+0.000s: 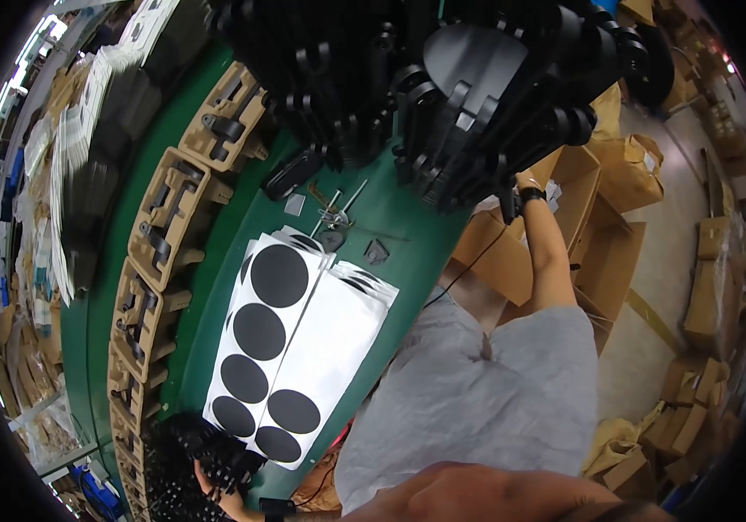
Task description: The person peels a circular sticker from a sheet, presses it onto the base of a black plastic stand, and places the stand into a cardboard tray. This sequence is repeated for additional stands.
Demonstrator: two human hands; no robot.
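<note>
The person's left hand (pixel 216 474) reaches into a heap of small black parts (pixel 183 452) at the lower end of the green table (pixel 390 217); the fingers are partly buried there, so one cannot tell if they grasp any. The right hand (pixel 512 196) is up at the big pile of black plastic pieces (pixel 442 87), mostly hidden behind it. Between both lie white sheets with black round pads (pixel 273 339). Brown moulded trays (pixel 168 217) line the table's left side.
</note>
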